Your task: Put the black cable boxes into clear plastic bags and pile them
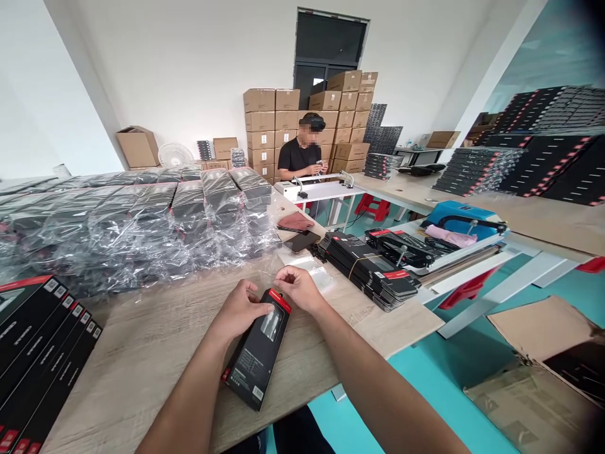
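Observation:
A slim black box [265, 347] with a red top edge and a pale window lies tilted on the wooden table in front of me. My left hand [239, 309] grips its left side, with the thumb on the front face by the window. At the box's far red end is my right hand [295, 287], its thumb and fingertips pinched together. What those fingertips hold is too small to make out. Just beyond them lies a pile of clear plastic bags [309, 268].
Plastic-wrapped boxes [155, 221] are stacked at the back left, and black boxes [47, 340] stand at near left. Flat cartons [363, 265], a phone [302, 241] and a blue-topped machine [466, 217] are rightward. Across sits a person [302, 154]. An open carton [534, 378] stands lower right.

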The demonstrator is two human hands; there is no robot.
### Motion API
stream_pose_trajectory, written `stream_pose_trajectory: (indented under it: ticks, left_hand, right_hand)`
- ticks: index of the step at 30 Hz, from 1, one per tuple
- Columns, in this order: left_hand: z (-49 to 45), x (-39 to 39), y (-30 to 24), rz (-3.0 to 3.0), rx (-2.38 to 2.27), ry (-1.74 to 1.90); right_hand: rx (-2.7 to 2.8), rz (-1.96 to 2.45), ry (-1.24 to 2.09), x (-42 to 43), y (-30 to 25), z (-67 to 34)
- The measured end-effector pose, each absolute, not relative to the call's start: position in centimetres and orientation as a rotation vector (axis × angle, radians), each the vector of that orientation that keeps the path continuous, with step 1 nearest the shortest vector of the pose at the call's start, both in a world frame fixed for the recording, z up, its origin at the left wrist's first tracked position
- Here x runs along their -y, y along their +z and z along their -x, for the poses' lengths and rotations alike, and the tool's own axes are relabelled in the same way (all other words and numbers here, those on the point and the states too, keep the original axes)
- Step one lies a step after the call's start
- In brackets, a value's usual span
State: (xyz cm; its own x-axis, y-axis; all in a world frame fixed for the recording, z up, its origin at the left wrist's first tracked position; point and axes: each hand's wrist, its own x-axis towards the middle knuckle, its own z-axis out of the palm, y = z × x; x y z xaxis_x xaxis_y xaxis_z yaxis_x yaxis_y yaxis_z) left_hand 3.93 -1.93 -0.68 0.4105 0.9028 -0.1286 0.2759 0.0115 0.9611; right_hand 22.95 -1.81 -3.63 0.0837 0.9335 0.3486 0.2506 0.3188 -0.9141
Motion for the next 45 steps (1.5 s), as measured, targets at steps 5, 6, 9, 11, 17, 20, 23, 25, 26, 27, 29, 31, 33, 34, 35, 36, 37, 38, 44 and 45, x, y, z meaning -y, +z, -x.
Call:
stream_pose_trajectory:
  ticks: [5, 6, 9, 11, 17, 20, 23, 25, 26, 27, 29, 31, 33, 34, 35, 36, 37, 38, 44, 45]
  left_hand:
    - [-3.7, 1.3, -1.2, -1.545, -1.131, 0.743]
    - [-3.7, 1.3, -1.2, -1.577, -1.149, 0.775]
    - [-3.8, 1.3, -1.0, -1.698, -1.193, 0.872]
    - [-3.9, 1.3, -0.9, -1.737, -1.174, 0.882]
    - [-4.2, 0.7, -1.7, -1.726, -1.202, 0.796]
    - [-4.5, 0.2, -2.3, -1.707, -1.216, 0.823]
    - [-4.8, -0.1, -2.7, -1.661, -1.201, 0.871]
    - [-5.0, -0.2, -2.9, -1.622, -1.200, 0.899]
    - [-5.2, -0.2, -2.9, -1.604, -1.200, 0.910]
    - [-5.3, -0.2, -2.9, -1.587, -1.201, 0.921]
    - [-5.4, -0.2, -2.9, -1.563, -1.199, 0.947]
    - [-5.5, -0.1, -2.9, -1.549, -1.194, 0.965]
    - [-5.5, -0.1, -2.9, -1.541, -1.203, 0.971]
    - [-5.6, -0.1, -2.9, -1.539, -1.209, 0.974]
    - [-5.6, -0.2, -3.0, -1.540, -1.217, 0.980]
    - [-5.6, -0.2, -3.0, -1.546, -1.223, 0.987]
    - [-5.7, -0.3, -3.1, -1.552, -1.225, 0.992]
    - [-5.8, -0.3, -3.2, -1.553, -1.226, 1.001]
    - [-6.4, 0.3, -2.7, -1.483, -1.153, 1.218]
    - [-6.5, 0.7, -2.4, -1.470, -1.106, 1.277]
  right_hand:
    - [1.566, 1.218, 0.418, 1.9, -3.8, -23.2]
    - [1.594, 1.214, 0.379, 2.0, -3.7, -23.2]
    - [1.669, 1.191, 0.290, 2.2, -3.5, -23.0]
    - [1.713, 1.181, 0.234, 2.4, -3.3, -22.9]
    - [1.649, 1.495, 0.060, 2.7, -2.9, -23.0]
    - [1.486, 1.715, 0.211, 2.4, -3.4, -23.4]
    - [1.377, 1.638, 0.412, 2.0, -3.8, -23.8]
    - [1.366, 1.581, 0.425, 1.9, -3.9, -24.1]
    - [1.384, 1.575, 0.405, 1.9, -3.9, -24.2]
    - [1.411, 1.581, 0.376, 1.9, -3.8, -24.3]
    - [1.480, 1.615, 0.316, 2.1, -3.7, -24.3]
    - [1.536, 1.658, 0.278, 2.3, -3.6, -24.2]
    - [1.560, 1.686, 0.274, 2.5, -3.4, -24.0]
    - [1.561, 1.686, 0.278, 2.5, -3.4, -23.9]
    - [1.555, 1.677, 0.278, 2.6, -3.2, -23.8]
    - [1.544, 1.659, 0.268, 2.6, -3.1, -23.7]
    - [1.530, 1.635, 0.248, 2.7, -2.9, -23.6]
    - [1.524, 1.604, 0.227, 2.7, -2.7, -23.5]
    - [1.435, 1.380, 0.337, 3.4, -1.3, -23.0]
    - [1.366, 1.348, 0.425, 3.6, -0.9, -22.8]
